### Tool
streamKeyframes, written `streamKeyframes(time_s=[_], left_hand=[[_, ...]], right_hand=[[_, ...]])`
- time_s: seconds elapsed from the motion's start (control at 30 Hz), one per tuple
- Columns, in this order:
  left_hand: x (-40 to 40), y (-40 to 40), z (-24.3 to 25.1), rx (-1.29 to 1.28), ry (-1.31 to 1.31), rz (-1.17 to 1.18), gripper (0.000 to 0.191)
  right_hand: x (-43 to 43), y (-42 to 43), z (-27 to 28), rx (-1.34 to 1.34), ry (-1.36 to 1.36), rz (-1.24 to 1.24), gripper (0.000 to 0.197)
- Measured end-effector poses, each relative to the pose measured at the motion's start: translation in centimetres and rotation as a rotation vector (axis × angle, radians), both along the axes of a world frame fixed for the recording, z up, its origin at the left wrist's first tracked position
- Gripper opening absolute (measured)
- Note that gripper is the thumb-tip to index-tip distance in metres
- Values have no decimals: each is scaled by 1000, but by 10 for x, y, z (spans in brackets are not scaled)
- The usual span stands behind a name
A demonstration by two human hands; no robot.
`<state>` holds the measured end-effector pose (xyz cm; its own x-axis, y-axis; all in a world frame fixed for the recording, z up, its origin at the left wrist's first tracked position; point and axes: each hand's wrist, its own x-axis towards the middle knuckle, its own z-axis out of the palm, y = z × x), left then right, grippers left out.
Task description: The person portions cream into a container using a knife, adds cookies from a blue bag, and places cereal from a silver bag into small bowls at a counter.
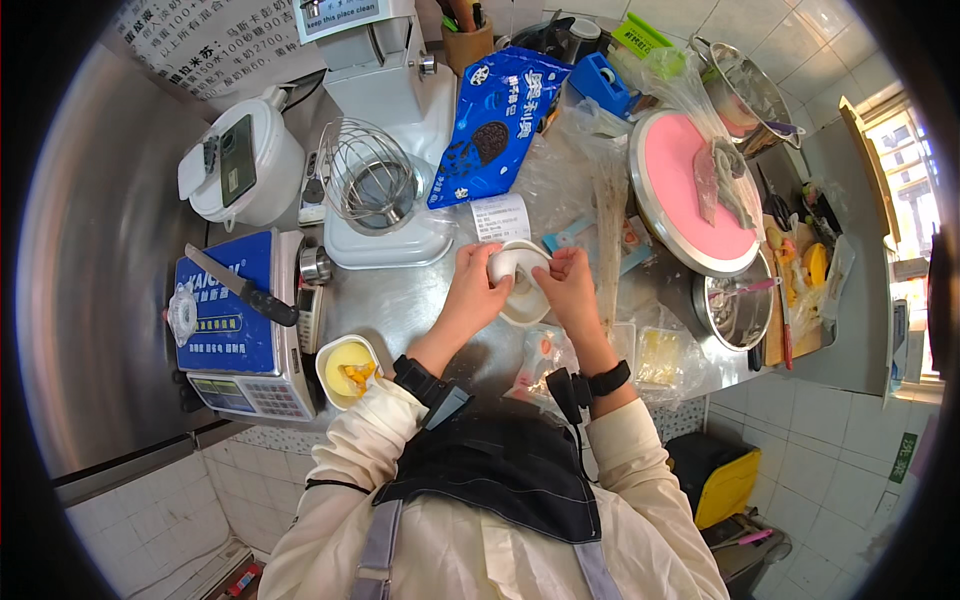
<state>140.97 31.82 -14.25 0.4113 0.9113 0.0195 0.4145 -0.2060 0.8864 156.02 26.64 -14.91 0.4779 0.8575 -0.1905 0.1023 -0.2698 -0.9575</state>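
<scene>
Over the steel worktop, my left hand [478, 289] and my right hand [568, 291] pinch opposite sides of a smooth white sheet [511, 262], which looks like soft dough. It is folded in an arch at the mouth of a small white container [525, 311]. Fingers of both hands hide part of its edge, and the container's inside shows only partly. To the left stands a similar white tub [323, 366] with a pale yellow layer and orange fruit pieces [358, 376], probably mango. Beyond my fingertips lies a printed paper slip [501, 216].
A stand mixer [390, 244] with a wire whisk [367, 169] stands behind. At left, a knife [244, 286] lies on a blue-topped scale [225, 345]. A pink-topped turntable [679, 172], a steel bowl [739, 322] and a cutting board [810, 300] crowd the right. Plastic packs [660, 356] lie near the front edge.
</scene>
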Motion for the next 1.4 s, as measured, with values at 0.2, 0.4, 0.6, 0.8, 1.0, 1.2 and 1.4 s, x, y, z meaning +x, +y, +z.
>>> streamKeyframes(time_s=[0.2, 0.4, 0.6, 0.8, 1.0, 1.2, 1.4], left_hand=[[5, -9, 17, 191, 241, 34, 40], [4, -4, 15, 229, 236, -6, 35], [-7, -6, 8, 415, 172, -84, 27], [-16, -11, 6, 505, 241, -68, 30], [-11, -7, 11, 533, 307, -122, 34], [-9, -1, 9, 500, 360, -142, 36], [-23, -3, 14, 545, 266, -126, 34]], right_hand=[[-13, -2, 13, 55, -327, 10, 34], [-7, -4, 20, 167, -870, 72, 35], [-2, -5, 27, 231, -957, 188, 26], [-3, 5, 28, 336, -969, 263, 12], [7, 10, 16, 339, -972, 270, 12], [7, 11, 21, 387, -974, 306, 14], [4, 6, 28, 380, -1045, 388, 17]])
